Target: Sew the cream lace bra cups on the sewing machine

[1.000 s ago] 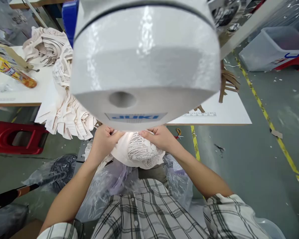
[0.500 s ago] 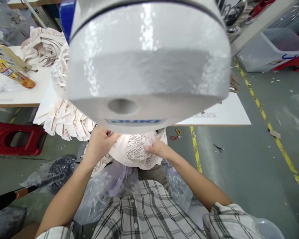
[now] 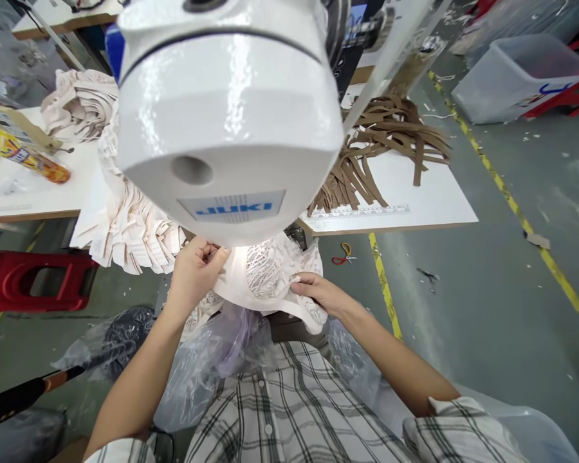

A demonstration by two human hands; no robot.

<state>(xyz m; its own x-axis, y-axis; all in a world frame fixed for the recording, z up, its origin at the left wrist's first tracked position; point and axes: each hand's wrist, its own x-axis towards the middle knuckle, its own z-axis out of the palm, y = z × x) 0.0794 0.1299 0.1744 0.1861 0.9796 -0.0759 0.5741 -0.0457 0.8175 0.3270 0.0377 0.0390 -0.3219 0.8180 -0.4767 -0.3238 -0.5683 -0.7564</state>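
Note:
A cream lace bra (image 3: 265, 276) hangs beneath the head of a white sewing machine (image 3: 226, 116), in front of my lap. My left hand (image 3: 197, 267) pinches the bra's left edge close under the machine head. On the other side my right hand (image 3: 318, 290) grips the lace cup's right edge between thumb and fingers. The machine head hides the needle area and the bra's far edge. Left of my left hand lies a fanned pile of cream fabric pieces (image 3: 135, 228).
Brown strips (image 3: 390, 141) lie on the white table (image 3: 434, 199) at the right. Small scissors (image 3: 345, 255) are below its edge. A red stool (image 3: 33, 283) stands left, a yellow-orange tube (image 3: 29, 157) on the left table, and a clear plastic bin (image 3: 516, 83) at upper right.
My view has shifted, so the machine head appears smaller and further left, and the brown strips show. My right hand has moved slightly right and its hold on the lace edge is plainer.

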